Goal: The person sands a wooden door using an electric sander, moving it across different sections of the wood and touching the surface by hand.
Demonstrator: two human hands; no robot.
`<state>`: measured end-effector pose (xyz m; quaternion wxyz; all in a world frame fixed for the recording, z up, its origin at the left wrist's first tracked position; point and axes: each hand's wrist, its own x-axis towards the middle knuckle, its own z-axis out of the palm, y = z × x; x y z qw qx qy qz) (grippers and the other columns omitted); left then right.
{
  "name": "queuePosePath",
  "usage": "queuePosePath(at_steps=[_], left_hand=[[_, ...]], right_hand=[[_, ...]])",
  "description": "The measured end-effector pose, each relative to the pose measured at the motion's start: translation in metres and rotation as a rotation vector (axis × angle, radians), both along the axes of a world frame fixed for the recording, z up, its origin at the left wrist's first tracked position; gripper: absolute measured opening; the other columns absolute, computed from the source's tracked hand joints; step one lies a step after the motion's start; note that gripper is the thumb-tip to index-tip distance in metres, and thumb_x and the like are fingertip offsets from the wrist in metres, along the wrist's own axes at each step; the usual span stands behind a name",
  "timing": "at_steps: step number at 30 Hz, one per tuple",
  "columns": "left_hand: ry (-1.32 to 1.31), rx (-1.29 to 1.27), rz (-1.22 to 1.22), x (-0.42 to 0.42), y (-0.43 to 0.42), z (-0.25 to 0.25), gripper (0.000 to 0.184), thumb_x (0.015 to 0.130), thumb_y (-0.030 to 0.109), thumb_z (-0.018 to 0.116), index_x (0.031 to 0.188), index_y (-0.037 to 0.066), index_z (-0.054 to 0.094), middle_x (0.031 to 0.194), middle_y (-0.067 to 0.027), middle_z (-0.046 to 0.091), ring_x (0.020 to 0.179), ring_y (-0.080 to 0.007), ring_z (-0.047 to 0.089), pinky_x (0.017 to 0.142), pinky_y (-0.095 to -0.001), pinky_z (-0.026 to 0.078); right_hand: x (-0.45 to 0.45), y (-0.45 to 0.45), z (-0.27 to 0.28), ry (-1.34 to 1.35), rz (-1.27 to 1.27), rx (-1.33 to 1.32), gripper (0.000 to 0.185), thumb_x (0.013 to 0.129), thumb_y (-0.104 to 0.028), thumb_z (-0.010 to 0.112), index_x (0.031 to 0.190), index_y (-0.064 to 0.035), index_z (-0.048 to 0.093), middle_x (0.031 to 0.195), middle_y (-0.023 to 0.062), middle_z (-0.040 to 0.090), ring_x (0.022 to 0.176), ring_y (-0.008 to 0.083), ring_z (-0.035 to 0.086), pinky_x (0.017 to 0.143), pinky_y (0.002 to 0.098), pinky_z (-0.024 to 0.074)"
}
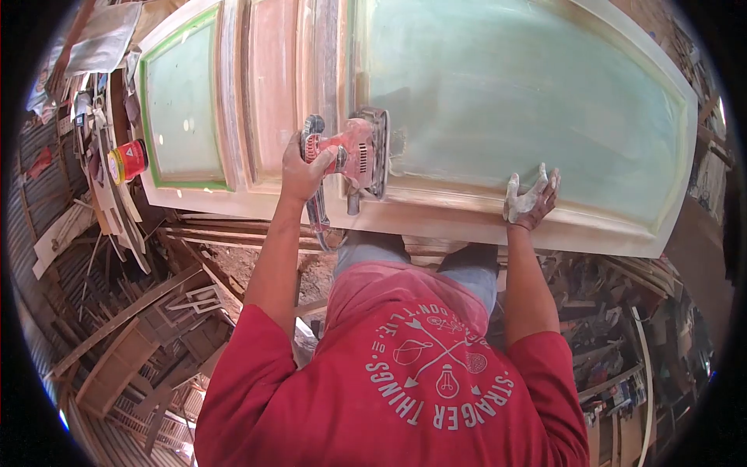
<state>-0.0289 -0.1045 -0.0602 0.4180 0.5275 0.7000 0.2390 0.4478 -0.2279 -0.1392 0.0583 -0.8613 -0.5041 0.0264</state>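
Observation:
My left hand (307, 170) is closed around the body of a red power sander (359, 153). The sander is turned on its side, with its dark flat pad facing right, over the left edge of a large green panel. I cannot tell whether the pad touches the surface. My right hand (531, 198), dusted white, has its fingers spread at the lower moulding of the same panel. Both hands are over a wide door-like board (459, 222) with framed green and pink panels. A dark cord or hose (317, 210) hangs below the sander.
A red and yellow can (128, 161) stands by the board's left end. Scrap timber (117, 366) is heaped on the ground at left, and more wood pieces (622, 373) lie at right. Corrugated metal sheet (47, 257) lines the left side.

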Motion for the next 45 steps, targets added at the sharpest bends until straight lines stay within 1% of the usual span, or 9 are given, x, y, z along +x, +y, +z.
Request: queuePosePath(at_steps=[3,19,23,27,31,34,37,43,45], left_hand=[[0.009,0.066,-0.031,-0.003,0.007,-0.009,0.042,0.091,0.023,0.085,0.119,-0.002,0.066,0.1,-0.0089,0.073,0.088,-0.0152,0.07,0.08,-0.034,0.06],[0.029,0.022,0.027,-0.006,0.017,-0.021,0.041,0.092,0.023,0.084,0.119,-0.003,0.067,0.102,-0.0095,0.074,0.087,-0.0153,0.072,0.078,-0.0324,0.061],[-0.213,-0.084,0.201,0.018,0.047,-0.008,0.046,0.091,0.026,0.085,0.121,-0.003,0.067,0.102,-0.0079,0.073,0.085,-0.0138,0.072,0.076,-0.0311,0.061],[-0.156,0.04,0.06,0.056,0.066,-0.014,0.049,0.091,0.027,0.086,0.125,-0.002,0.067,0.105,-0.0075,0.073,0.087,-0.0134,0.072,0.075,-0.0293,0.061],[-0.37,-0.016,0.147,0.057,0.065,0.016,0.051,0.09,0.027,0.088,0.124,-0.005,0.067,0.103,-0.0105,0.075,0.088,-0.0147,0.072,0.078,-0.0332,0.062],[-0.34,0.005,0.138,0.039,0.057,0.052,0.051,0.09,0.027,0.087,0.124,-0.006,0.066,0.103,-0.0108,0.074,0.089,-0.0146,0.073,0.077,-0.0318,0.062],[-0.175,-0.025,0.117,0.019,0.04,0.055,0.047,0.091,0.023,0.086,0.123,-0.006,0.065,0.101,-0.0103,0.073,0.088,-0.0142,0.072,0.076,-0.0314,0.061],[-0.184,-0.008,0.141,0.0,0.005,0.006,0.048,0.088,0.023,0.087,0.12,-0.005,0.066,0.099,-0.0105,0.072,0.086,-0.0161,0.069,0.077,-0.0347,0.06],[-0.065,0.022,0.085,-0.003,0.002,0.005,0.049,0.088,0.024,0.087,0.121,-0.005,0.066,0.098,-0.0116,0.072,0.087,-0.0179,0.07,0.08,-0.0361,0.059]], right_hand=[[-0.001,-0.002,0.001,0.004,-0.005,0.009,0.077,0.094,-0.05,0.074,0.159,-0.017,0.049,0.172,0.0167,0.037,0.162,0.0371,0.029,0.13,0.055,0.0274],[0.0,-0.002,0.0,-0.001,-0.001,0.013,0.077,0.093,-0.05,0.075,0.159,-0.018,0.05,0.172,0.0161,0.038,0.162,0.0361,0.03,0.129,0.0554,0.0289],[-0.001,0.0,0.001,0.002,0.007,0.031,0.077,0.093,-0.049,0.076,0.159,-0.0177,0.05,0.171,0.0169,0.038,0.161,0.0367,0.031,0.128,0.0557,0.0291],[0.004,0.0,-0.002,-0.012,0.014,0.018,0.076,0.093,-0.047,0.076,0.158,-0.0174,0.051,0.171,0.0175,0.039,0.161,0.0367,0.03,0.128,0.0553,0.0285],[-0.001,-0.002,-0.001,0.008,0.001,0.011,0.076,0.092,-0.047,0.076,0.157,-0.0179,0.051,0.17,0.0174,0.039,0.162,0.0363,0.03,0.128,0.0553,0.0282],[0.001,-0.001,-0.001,-0.016,0.005,0.025,0.075,0.093,-0.049,0.075,0.157,-0.0188,0.052,0.17,0.0154,0.04,0.161,0.0352,0.032,0.128,0.0547,0.0291],[-0.001,-0.001,-0.001,0.003,0.001,0.023,0.075,0.093,-0.049,0.076,0.157,-0.0179,0.052,0.171,0.016,0.039,0.162,0.0354,0.031,0.129,0.0547,0.0284],[0.002,-0.002,-0.001,-0.006,0.004,0.005,0.077,0.092,-0.047,0.076,0.158,-0.017,0.05,0.171,0.0173,0.038,0.162,0.0358,0.029,0.129,0.0551,0.0285],[-0.001,0.001,0.0,0.005,0.008,0.009,0.077,0.092,-0.045,0.077,0.159,-0.0166,0.05,0.171,0.0183,0.038,0.162,0.0367,0.03,0.128,0.055,0.0288]])
